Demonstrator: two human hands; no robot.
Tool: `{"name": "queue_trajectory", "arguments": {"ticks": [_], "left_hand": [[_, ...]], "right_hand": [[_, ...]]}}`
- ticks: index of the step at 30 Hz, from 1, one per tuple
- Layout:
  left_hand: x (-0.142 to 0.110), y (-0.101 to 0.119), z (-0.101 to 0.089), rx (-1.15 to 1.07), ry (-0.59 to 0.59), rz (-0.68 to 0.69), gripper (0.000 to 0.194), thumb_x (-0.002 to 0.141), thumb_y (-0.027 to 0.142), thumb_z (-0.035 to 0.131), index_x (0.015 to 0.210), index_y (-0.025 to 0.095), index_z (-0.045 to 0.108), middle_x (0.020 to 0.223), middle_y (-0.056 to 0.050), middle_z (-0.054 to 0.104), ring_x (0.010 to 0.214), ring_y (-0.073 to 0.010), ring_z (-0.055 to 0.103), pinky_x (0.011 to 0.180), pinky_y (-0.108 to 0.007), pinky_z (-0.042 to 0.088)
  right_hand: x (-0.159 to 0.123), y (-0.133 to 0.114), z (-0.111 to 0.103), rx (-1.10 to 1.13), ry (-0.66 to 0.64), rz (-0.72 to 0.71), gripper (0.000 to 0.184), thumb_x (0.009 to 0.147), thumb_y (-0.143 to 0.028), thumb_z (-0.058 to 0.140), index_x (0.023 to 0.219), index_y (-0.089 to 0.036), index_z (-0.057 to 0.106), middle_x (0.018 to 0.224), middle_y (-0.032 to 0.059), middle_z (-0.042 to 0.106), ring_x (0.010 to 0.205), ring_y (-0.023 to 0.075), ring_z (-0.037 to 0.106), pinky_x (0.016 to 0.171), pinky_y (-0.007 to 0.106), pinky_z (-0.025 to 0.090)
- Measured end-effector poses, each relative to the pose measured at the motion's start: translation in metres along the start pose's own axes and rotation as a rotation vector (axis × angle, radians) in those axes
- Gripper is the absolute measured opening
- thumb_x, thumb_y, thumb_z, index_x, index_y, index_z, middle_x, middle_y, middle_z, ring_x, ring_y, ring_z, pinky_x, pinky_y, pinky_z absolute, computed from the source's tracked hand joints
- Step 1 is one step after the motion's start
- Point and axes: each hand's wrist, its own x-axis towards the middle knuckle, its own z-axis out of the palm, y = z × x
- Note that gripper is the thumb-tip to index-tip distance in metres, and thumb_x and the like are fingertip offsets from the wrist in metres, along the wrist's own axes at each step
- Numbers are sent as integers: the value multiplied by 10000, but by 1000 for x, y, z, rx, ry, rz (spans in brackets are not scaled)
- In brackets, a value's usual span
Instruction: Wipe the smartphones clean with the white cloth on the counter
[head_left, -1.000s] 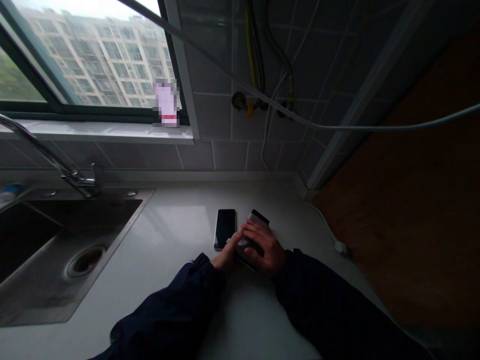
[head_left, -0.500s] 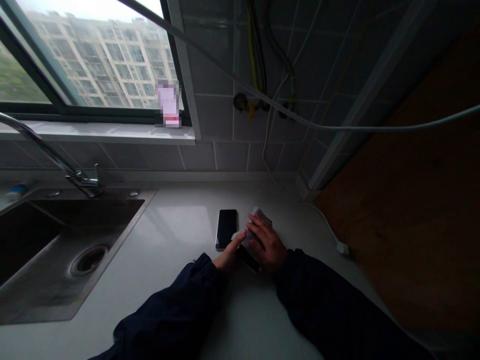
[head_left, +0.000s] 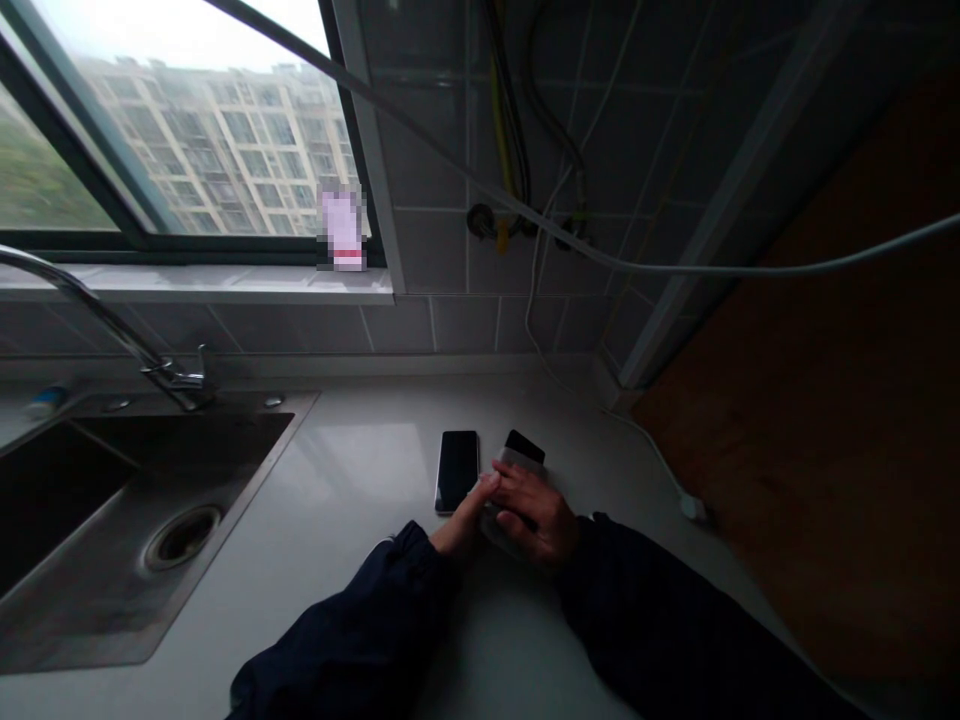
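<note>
As your right hand (head_left: pixel 536 517) curls closed over a flat grey-and-black case (head_left: pixel 523 452), its long axis running away from you, your open left hand (head_left: pixel 463 518) lies nearer a black smartphone (head_left: pixel 457 472), fingertips meeting your right fingers, both objects short of the white desk's (head_left: pixel 360 470) back edge.

A grey tiled wall (head_left: pixel 442 150) rises behind a pale countertop (head_left: pixel 337 480) set with a steel sink (head_left: pixel 90 610) and a curved chrome faucet (head_left: pixel 97 310). A dark-framed window (head_left: pixel 225 250) looks onto an apartment block (head_left: pixel 232 150) under bright, overcast sky. A brown wooden panel (head_left: pixel 810 450) fills the dim right side, and a white cable (head_left: pixel 637 268) crosses the wall.
</note>
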Motion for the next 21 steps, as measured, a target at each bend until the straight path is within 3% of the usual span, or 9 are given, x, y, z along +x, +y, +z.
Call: {"name": "queue_trajectory", "arguments": {"ticks": [7,12,16,21], "left_hand": [[2,-3,-7,-48,84,-35,557,826,486,773,1279,170,703,1330,-129,702,1438,-327,476,1255,-453,247],[0,-1,-1,-51,95,0,581,805,440,801,1299,151,701,1380,-132,672,1451,-342,455,1251,-446,270],[-1,1,4,-49,40,-5,578,843,426,766,1344,152,676,1434,-131,632,1464,-334,438,1251,-443,275],[2,-2,1,-72,62,13,580,837,436,762,1330,141,685,1448,-126,622,1478,-315,420,1265,-421,242]], "right_hand": [[-1,4,3,-70,-3,96,436,1073,-393,433,1460,-255,578,1555,88,523,1499,290,409,1196,550,406],[-3,8,5,-144,15,173,520,1077,-447,407,1536,-215,486,1629,126,399,1529,318,345,1201,588,390],[-4,8,7,-171,19,215,568,1073,-488,393,1539,-174,478,1630,154,386,1533,338,332,1199,614,381],[-3,7,7,-161,-11,228,566,1070,-496,403,1542,-193,475,1631,133,393,1531,325,339,1214,591,372]]}}
